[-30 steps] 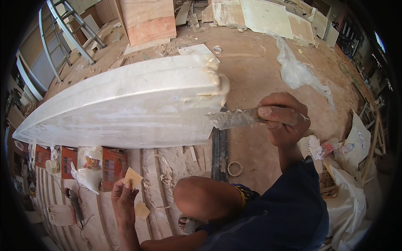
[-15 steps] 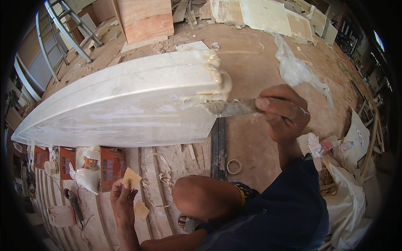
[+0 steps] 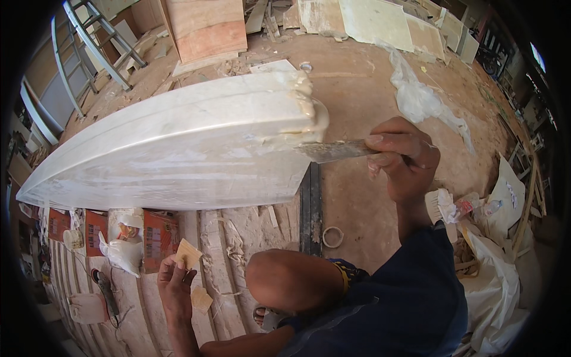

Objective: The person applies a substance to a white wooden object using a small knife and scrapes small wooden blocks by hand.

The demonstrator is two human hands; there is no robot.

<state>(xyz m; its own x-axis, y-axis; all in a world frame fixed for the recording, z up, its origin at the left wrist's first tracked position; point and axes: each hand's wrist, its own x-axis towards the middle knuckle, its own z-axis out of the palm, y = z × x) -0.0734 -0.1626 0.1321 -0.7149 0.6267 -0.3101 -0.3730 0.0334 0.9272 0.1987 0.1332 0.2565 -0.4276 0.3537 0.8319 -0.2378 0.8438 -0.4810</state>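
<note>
A long, white, boat-shaped piece (image 3: 178, 143) stretches from the left to the middle, with thick cream-coloured paste (image 3: 304, 104) along its right end. My right hand (image 3: 407, 157) grips a putty knife (image 3: 339, 151), a flat, stained metal blade. Its far end lies against the side of the white piece, just below the paste. Lower left, my left hand (image 3: 174, 278) pinches a small tan square scraper (image 3: 188, 254), away from the white piece. Just below that hand a similar tan piece (image 3: 201, 299) lies on the ribbed floor.
Red boxes (image 3: 159, 241) and a white plastic bag (image 3: 124, 254) sit under the white piece's lower edge. An angle grinder (image 3: 105, 294) lies at the lower left beside a jug (image 3: 87, 308). Ladders (image 3: 77, 59) stand far left. A tape roll (image 3: 332, 237) and a dark beam (image 3: 310, 208) are near my knee.
My right hand and the putty knife have shifted slightly to the right along the white piece. My left hand stays almost where it was, still holding the tan scraper.
</note>
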